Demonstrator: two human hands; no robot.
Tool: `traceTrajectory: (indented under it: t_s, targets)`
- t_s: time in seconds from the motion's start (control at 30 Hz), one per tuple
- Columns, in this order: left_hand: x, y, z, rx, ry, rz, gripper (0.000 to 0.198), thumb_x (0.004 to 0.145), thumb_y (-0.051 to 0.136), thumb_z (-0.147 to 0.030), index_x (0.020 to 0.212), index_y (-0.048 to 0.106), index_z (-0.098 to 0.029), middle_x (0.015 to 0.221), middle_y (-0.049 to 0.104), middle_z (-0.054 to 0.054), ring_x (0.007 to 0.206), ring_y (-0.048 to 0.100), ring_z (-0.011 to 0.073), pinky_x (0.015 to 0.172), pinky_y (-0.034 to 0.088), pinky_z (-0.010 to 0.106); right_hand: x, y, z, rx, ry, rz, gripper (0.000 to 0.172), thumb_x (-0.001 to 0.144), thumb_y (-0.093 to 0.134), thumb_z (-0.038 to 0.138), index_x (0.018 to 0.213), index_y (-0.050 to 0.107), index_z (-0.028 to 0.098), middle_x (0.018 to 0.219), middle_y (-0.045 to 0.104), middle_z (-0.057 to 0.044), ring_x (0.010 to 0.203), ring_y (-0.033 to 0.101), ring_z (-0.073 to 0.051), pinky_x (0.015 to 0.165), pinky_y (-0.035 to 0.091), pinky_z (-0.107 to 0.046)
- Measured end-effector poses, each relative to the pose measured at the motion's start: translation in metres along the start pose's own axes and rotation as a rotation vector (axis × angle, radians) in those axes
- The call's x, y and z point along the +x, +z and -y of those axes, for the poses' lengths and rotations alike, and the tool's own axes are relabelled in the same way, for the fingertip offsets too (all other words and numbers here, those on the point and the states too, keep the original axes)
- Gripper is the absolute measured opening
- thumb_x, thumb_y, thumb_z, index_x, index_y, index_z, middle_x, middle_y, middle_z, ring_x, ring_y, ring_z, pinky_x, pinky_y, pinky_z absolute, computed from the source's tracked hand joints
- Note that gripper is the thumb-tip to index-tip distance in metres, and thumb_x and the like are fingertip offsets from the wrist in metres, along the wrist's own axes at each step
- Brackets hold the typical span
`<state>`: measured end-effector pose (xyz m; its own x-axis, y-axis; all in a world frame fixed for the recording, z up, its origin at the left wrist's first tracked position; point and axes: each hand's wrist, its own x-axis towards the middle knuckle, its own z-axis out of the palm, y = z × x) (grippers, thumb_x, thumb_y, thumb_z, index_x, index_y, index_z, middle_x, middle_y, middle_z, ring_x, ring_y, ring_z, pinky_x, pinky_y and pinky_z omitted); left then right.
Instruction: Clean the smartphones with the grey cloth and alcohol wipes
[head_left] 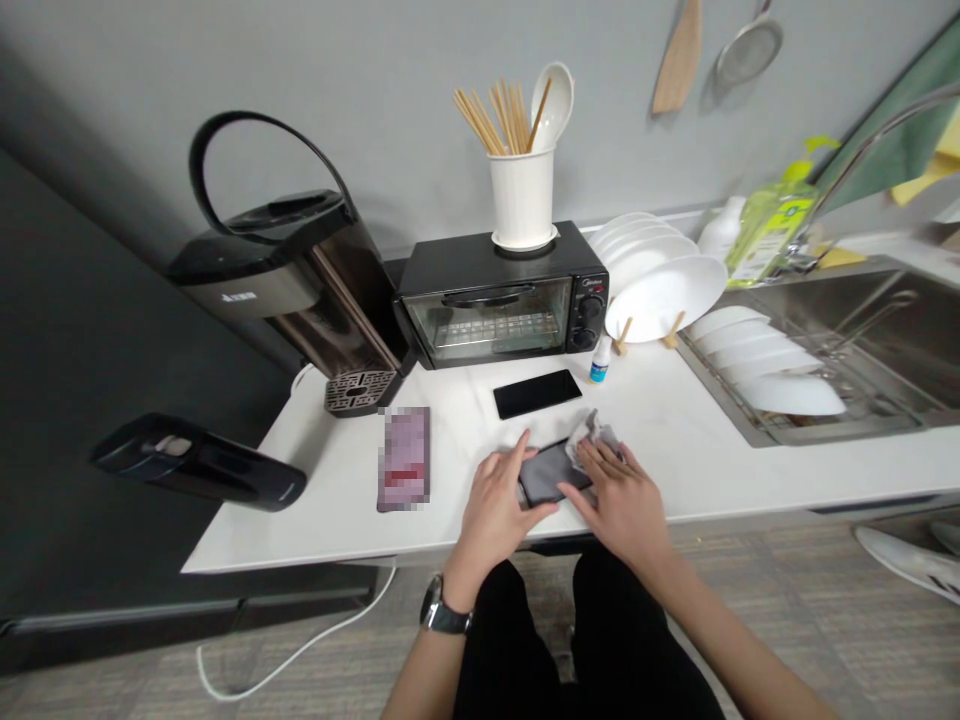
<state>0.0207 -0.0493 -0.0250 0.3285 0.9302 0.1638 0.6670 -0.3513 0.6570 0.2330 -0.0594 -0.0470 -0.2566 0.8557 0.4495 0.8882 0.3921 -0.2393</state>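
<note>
On white countertop (322, 500) | left hand (499, 505): grip wide, clasping gray phone (551, 473) | right hand (626, 500): grip part-closed, pressing tissue (591, 428)

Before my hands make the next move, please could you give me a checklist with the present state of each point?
1. Left hand on the dark flat device: ok, at its left end.
2. Right hand on the crumpled wipe: ok, fingers over it.
3. Device's top fully visible: not ok, partly covered.
4. Black phone apart from the device: ok, lies behind it.
5. Small bottle upright: ok.
6. Wipe damp: cannot tell.
</note>
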Motion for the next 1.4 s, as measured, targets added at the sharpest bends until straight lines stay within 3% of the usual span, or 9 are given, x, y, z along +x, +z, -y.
traceTrajectory:
  t_s: [0.13,0.23,0.37,0.57,0.77,0.9,1.07,1.23,1.4]
  targets:
    - [-0.003,0.002,0.006,0.048,0.021,0.01,0.099,0.085,0.072,-0.018,0.166,0.015,-0.025,0.133,0.064,0.01,0.116,0.054,0.0293,0.104,0.045,0.045,0.005,0.014,0.054,0.202,-0.095,0.083,0.049,0.101,0.057,0.051,0.131,0.065,0.013,0.133,0.071,-0.016,0.129,0.064,-0.031,0.118,0.043,-0.05]
    - [-0.006,0.002,0.008,0.052,0.005,0.005,0.101,0.084,0.071,-0.015,0.167,0.012,-0.025,0.138,0.061,0.011,0.117,0.053,0.0291,0.104,0.046,0.044,-0.002,0.007,0.063,0.285,-0.12,0.147,0.039,0.103,0.055,0.046,0.129,0.066,0.017,0.13,0.073,-0.012,0.128,0.065,-0.027,0.12,0.04,-0.049]
    - [-0.006,0.002,0.004,0.007,-0.024,-0.016,0.109,0.08,0.083,-0.027,0.165,0.016,-0.031,0.141,0.061,0.008,0.125,0.052,0.0298,0.109,0.042,0.047,-0.018,-0.013,0.024,0.247,-0.124,0.17,0.031,0.107,0.051,0.037,0.132,0.064,0.024,0.13,0.074,-0.005,0.128,0.065,-0.024,0.123,0.033,-0.051]
    - [-0.001,0.0,0.0,-0.006,0.011,-0.016,0.113,0.077,0.089,-0.031,0.163,0.018,-0.037,0.144,0.063,0.003,0.126,0.052,0.0283,0.113,0.038,0.048,-0.015,-0.015,-0.03,-0.018,-0.006,0.005,0.041,0.107,0.05,0.042,0.139,0.061,0.018,0.134,0.071,-0.012,0.125,0.067,-0.03,0.12,0.035,-0.057]
    - [0.0,0.001,0.007,0.015,0.032,0.01,0.098,0.085,0.076,-0.021,0.165,0.019,-0.03,0.134,0.065,0.008,0.119,0.053,0.0286,0.107,0.043,0.045,0.005,0.015,0.04,0.132,-0.056,0.029,0.046,0.103,0.054,0.05,0.129,0.067,0.014,0.132,0.071,-0.016,0.125,0.066,-0.032,0.117,0.041,-0.054]
    - [-0.003,0.001,0.012,0.032,0.024,0.03,0.098,0.084,0.067,-0.012,0.166,0.015,-0.023,0.126,0.064,0.01,0.112,0.052,0.0281,0.099,0.047,0.041,-0.001,0.014,0.071,0.278,-0.088,0.092,0.042,0.104,0.053,0.047,0.127,0.067,0.015,0.129,0.073,-0.015,0.126,0.066,-0.03,0.121,0.037,-0.053]
    - [-0.003,0.0,0.008,0.004,0.031,0.017,0.107,0.08,0.083,-0.025,0.165,0.018,-0.031,0.142,0.06,0.007,0.125,0.05,0.0294,0.11,0.041,0.046,-0.023,-0.012,0.024,0.25,-0.106,0.139,0.034,0.107,0.051,0.038,0.136,0.063,0.024,0.132,0.073,-0.006,0.127,0.066,-0.024,0.127,0.025,-0.055]
    - [0.001,0.0,0.003,-0.016,0.024,0.004,0.112,0.076,0.09,-0.031,0.163,0.02,-0.037,0.144,0.062,0.003,0.126,0.051,0.0289,0.112,0.039,0.047,-0.028,-0.018,-0.027,0.003,0.0,0.017,0.039,0.108,0.048,0.039,0.142,0.058,0.021,0.138,0.069,-0.01,0.126,0.066,-0.029,0.125,0.021,-0.061]
    - [0.001,0.001,0.004,-0.001,0.041,0.005,0.103,0.082,0.083,-0.031,0.164,0.021,-0.035,0.143,0.062,0.004,0.124,0.051,0.0294,0.11,0.039,0.046,-0.009,0.009,0.011,-0.002,0.041,-0.048,0.054,0.103,0.053,0.051,0.139,0.06,0.011,0.142,0.065,-0.018,0.131,0.062,-0.036,0.119,0.034,-0.061]
